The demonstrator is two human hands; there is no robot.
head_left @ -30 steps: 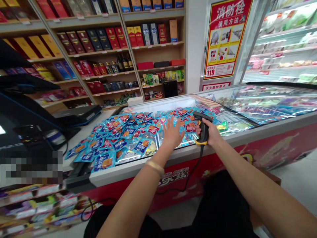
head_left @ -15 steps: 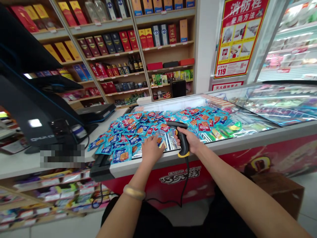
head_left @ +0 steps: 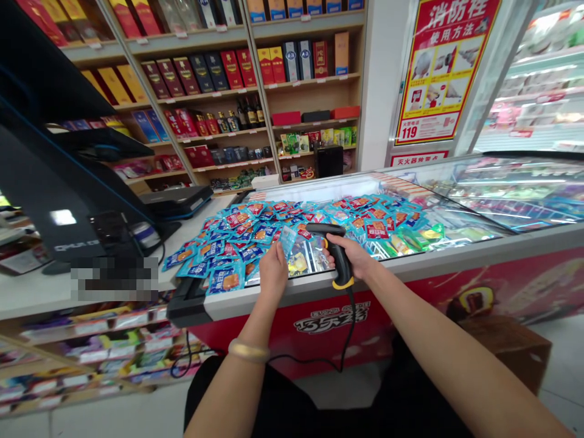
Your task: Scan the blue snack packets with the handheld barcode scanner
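Between the thumb and fingers of my left hand (head_left: 274,271) is a small light-blue snack packet (head_left: 287,239), tilted up with its paler side showing. My right hand (head_left: 350,257) is wrapped round the handle of a black and yellow barcode scanner (head_left: 340,260), whose head points left toward the packet. A cable hangs from the scanner's base. Beneath and beyond both hands, many blue snack packets (head_left: 228,243) with red or dark-blue labels lie in a loose pile on the glass top of a chest freezer (head_left: 314,281). More packets (head_left: 376,228) spread to the right of the scanner.
A checkout terminal (head_left: 86,182) stands on the counter (head_left: 50,298) at left. Shelves of boxed bottles (head_left: 201,76) line the back wall. Green packages (head_left: 415,238) show through the freezer glass. A cardboard box (head_left: 511,353) sits on the floor at right; the scanner cable (head_left: 310,366) loops below.
My left hand, spread over the packets before, has closed on one packet and lifted it, turned up beside the scanner. My right hand keeps the scanner in nearly the same place.
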